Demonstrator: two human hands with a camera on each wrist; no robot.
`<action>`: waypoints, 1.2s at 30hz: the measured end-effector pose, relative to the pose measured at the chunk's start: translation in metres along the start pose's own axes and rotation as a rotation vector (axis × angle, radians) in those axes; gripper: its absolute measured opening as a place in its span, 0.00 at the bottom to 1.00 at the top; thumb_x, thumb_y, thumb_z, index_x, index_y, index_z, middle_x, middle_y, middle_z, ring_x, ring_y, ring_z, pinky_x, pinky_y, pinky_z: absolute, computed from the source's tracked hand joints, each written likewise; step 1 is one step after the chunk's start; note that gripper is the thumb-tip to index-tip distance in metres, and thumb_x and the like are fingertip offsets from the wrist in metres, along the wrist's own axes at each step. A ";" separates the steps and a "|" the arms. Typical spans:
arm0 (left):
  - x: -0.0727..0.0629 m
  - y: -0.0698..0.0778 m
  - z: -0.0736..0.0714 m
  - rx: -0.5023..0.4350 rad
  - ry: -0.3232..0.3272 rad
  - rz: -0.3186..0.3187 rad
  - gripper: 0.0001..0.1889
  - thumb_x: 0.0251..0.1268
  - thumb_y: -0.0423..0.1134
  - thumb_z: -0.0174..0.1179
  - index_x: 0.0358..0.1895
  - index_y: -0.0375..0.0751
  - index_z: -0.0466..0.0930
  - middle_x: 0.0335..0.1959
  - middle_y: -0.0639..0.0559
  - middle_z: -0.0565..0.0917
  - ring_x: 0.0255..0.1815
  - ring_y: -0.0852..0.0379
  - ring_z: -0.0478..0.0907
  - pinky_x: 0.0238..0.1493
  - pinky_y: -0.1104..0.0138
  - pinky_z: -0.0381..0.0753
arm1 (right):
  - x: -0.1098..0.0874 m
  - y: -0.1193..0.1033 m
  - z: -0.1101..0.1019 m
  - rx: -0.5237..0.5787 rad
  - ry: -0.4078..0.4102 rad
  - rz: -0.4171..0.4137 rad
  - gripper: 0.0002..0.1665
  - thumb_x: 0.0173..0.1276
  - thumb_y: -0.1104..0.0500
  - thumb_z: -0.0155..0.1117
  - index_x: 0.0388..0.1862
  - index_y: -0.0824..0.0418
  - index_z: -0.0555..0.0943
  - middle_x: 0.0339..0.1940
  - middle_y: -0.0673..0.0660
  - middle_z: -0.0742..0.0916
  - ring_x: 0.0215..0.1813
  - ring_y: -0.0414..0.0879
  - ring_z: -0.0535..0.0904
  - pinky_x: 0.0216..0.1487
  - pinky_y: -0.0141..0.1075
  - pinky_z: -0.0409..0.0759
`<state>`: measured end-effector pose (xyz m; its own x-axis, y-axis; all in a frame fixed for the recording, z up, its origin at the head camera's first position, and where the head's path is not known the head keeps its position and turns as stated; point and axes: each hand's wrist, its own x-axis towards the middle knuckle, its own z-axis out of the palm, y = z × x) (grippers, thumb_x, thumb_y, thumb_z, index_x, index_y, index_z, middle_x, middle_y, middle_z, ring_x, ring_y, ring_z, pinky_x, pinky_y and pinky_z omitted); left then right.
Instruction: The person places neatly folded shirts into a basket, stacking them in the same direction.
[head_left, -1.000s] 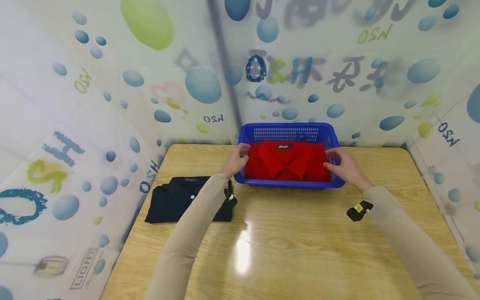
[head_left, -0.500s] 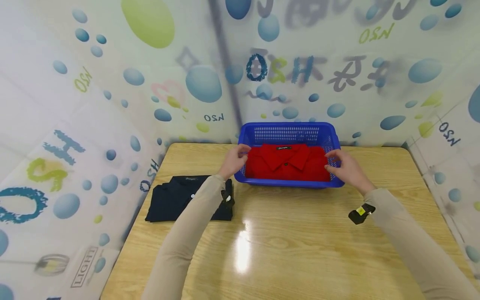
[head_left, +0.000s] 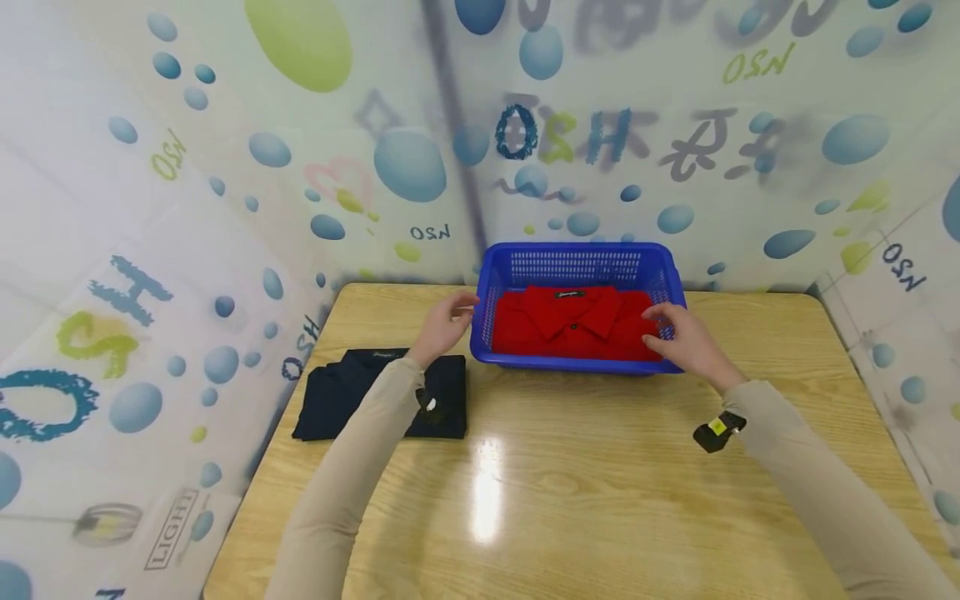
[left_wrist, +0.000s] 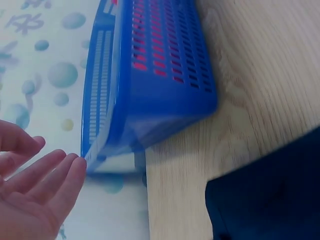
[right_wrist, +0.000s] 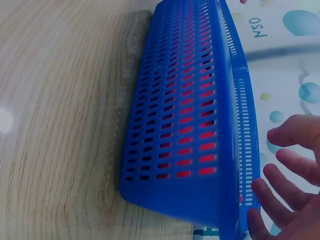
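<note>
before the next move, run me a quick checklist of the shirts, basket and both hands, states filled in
1. Red shirt lies inside the blue basket: ok.
2. Left hand holds nothing: ok, it is beside the basket.
3. Right hand clear of the red shirt: cannot tell, they overlap in the head view.
4. Dark shirt fully in sight: not ok, the left sleeve crosses it.
5. Basket's base wholly on the table: cannot tell, its far side is hidden.
</note>
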<state>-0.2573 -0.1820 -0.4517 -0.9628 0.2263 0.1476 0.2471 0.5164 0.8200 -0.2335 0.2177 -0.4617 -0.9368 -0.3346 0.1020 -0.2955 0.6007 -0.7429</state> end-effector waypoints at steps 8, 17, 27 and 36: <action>-0.014 -0.017 -0.023 -0.028 0.037 -0.074 0.17 0.67 0.24 0.49 0.58 0.26 0.73 0.57 0.34 0.77 0.56 0.40 0.77 0.53 0.55 0.77 | -0.001 -0.013 0.009 -0.069 -0.003 -0.074 0.20 0.64 0.68 0.63 0.53 0.75 0.72 0.50 0.73 0.78 0.51 0.65 0.73 0.51 0.58 0.73; -0.034 -0.036 -0.040 0.008 0.064 -0.099 0.16 0.69 0.25 0.48 0.58 0.26 0.73 0.57 0.33 0.76 0.57 0.39 0.75 0.54 0.53 0.76 | -0.001 -0.030 0.023 -0.068 -0.036 -0.131 0.20 0.63 0.69 0.64 0.54 0.73 0.73 0.49 0.69 0.79 0.48 0.60 0.76 0.48 0.54 0.78; -0.065 -0.060 -0.050 0.091 0.067 -0.184 0.16 0.70 0.26 0.49 0.59 0.28 0.72 0.58 0.32 0.75 0.58 0.37 0.73 0.56 0.49 0.73 | -0.004 -0.051 0.043 -0.006 -0.076 -0.213 0.19 0.62 0.70 0.66 0.51 0.71 0.74 0.47 0.68 0.80 0.44 0.57 0.79 0.44 0.51 0.80; -0.086 -0.073 -0.053 0.145 0.062 -0.181 0.18 0.68 0.26 0.49 0.59 0.29 0.72 0.59 0.33 0.75 0.58 0.36 0.74 0.56 0.47 0.73 | -0.007 -0.058 0.067 0.080 -0.140 -0.223 0.20 0.61 0.69 0.67 0.52 0.69 0.75 0.47 0.63 0.82 0.44 0.53 0.80 0.42 0.48 0.81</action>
<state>-0.1988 -0.2828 -0.4953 -0.9966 0.0707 0.0429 0.0789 0.6579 0.7490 -0.1975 0.1369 -0.4635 -0.8134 -0.5530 0.1805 -0.4707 0.4432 -0.7629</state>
